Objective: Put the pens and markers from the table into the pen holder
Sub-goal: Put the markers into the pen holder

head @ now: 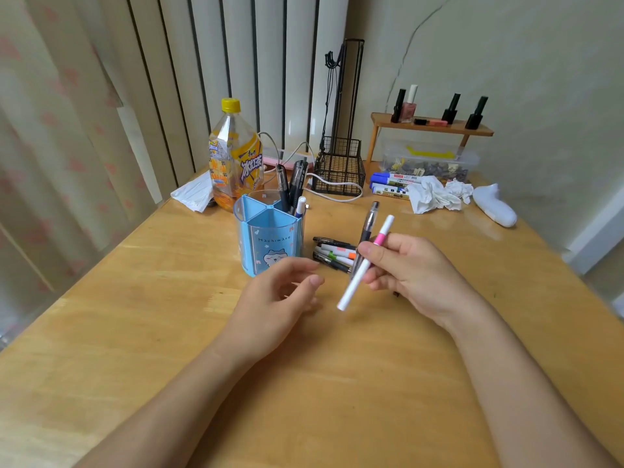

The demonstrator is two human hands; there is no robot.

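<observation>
Two bare forearms enter from the bottom edge of the frame and converge toward the centre above the wooden table.

Right hand: fingers closed around two items held together, a white marker with a pink band and a dark pen. Both items tilt from lower left to upper right, clear of the table surface. The thumb presses across the two barrels; the palm faces left.

Left hand: fingers loosely curled and apart, holding nothing. It hovers just below the holder; contact with the holder cannot be determined.

Pen holder: blue, multi-compartment, upright at centre frame. Its rear right compartment contains two dark pens and a white marker with a blue tip.

Loose pens and markers: a small pile flat on the table, just right of the holder base and behind the right hand.

Further out: a drink bottle stands behind the holder at upper centre left. A black wire basket sits upper centre. Blue-capped markers lie beside crumpled tissue at upper right.
</observation>
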